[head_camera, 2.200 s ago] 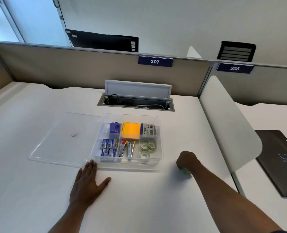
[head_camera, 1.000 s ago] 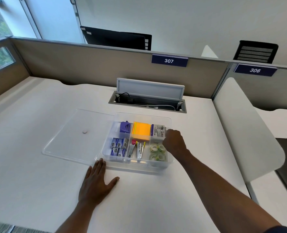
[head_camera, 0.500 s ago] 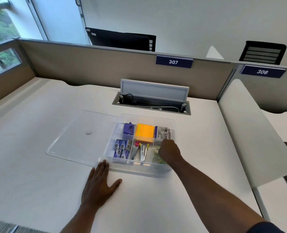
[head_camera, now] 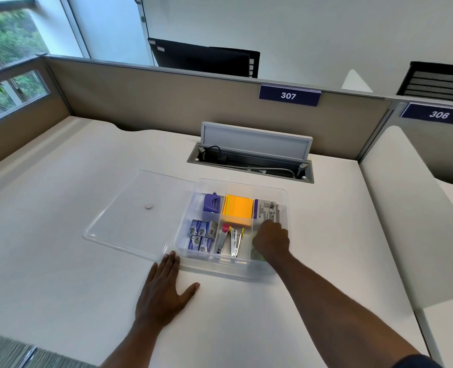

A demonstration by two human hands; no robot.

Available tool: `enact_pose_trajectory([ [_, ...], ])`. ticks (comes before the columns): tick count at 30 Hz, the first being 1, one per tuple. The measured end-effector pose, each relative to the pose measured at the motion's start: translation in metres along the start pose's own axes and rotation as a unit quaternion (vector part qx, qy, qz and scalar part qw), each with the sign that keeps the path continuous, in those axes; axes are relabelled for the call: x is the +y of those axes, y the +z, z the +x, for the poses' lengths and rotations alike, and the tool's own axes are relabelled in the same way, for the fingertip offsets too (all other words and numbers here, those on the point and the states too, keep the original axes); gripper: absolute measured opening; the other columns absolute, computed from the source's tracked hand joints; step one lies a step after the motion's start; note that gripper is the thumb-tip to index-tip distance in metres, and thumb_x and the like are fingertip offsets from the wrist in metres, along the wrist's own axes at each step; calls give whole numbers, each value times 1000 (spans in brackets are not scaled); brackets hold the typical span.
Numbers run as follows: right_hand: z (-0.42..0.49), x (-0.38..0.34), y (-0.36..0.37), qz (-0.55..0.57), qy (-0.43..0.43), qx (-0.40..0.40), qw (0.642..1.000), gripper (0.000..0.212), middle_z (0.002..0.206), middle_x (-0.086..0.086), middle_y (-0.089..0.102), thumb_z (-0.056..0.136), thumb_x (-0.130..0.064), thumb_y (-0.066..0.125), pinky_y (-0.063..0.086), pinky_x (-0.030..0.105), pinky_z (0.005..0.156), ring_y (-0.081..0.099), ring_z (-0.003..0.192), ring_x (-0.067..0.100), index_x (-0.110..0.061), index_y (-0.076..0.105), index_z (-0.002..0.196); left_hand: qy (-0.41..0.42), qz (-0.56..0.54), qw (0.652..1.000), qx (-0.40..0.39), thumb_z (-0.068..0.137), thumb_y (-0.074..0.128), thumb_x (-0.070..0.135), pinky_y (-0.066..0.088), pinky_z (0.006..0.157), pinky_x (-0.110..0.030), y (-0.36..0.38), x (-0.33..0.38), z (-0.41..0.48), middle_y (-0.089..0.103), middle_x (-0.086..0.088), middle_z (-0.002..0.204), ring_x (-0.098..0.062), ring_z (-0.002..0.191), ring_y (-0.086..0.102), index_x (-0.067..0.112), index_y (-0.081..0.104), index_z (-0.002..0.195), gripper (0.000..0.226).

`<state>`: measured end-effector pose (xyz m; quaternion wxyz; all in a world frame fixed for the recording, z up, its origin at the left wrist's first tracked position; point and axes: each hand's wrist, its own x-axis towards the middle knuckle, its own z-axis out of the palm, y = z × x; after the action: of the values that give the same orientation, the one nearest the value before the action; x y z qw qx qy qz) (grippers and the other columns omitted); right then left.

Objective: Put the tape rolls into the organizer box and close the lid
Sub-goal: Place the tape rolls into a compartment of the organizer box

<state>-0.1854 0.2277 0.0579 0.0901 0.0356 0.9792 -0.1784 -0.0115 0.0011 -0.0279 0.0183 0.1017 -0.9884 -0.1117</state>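
Note:
The clear organizer box (head_camera: 287, 200) sits open on the white desk, with its clear lid (head_camera: 129, 224) lying flat to its left. My right hand (head_camera: 271, 240) reaches down into the front right compartment, fingers curled over a tape roll. It hides most of the greenish tape rolls (head_camera: 257, 255) there; only a sliver shows at the compartment's front wall. My left hand (head_camera: 164, 290) lies flat on the desk, fingers spread, fingertips at the box's front left corner. Other compartments hold an orange sticky-note pad (head_camera: 238, 209), a purple sharpener, small blue boxes and staple removers.
An open cable tray (head_camera: 249, 162) with a raised flap is sunk into the desk behind the box. A tan partition with signs 307 and 306 closes off the back. A white curved divider (head_camera: 411, 221) borders the desk on the right.
My right hand left the desk at the box's right, closed on something pale green, crossed over the box, and dropped into the front right compartment. My left hand stayed put.

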Motion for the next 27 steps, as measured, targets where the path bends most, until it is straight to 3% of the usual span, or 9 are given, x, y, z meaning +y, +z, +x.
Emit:
enact_pose_trajectory([
  [11,2,10,7,74,-43,-29,996,36,118,20,61,86,-9,60,56,43,89,63,104,36,0,48,118,-2,-1,1000,0,79,24,78,9,119,-34,-3,2,-1,16,-3,157,-11,145,10,11,18,148,97],
  [27,0,18,10,60,-117,-11,991,51,117,20,63,83,-10,63,56,44,88,64,101,35,-3,39,127,-2,2,1000,5,79,21,79,9,119,-34,-5,3,-1,17,-3,157,-10,144,10,11,20,148,97],
])
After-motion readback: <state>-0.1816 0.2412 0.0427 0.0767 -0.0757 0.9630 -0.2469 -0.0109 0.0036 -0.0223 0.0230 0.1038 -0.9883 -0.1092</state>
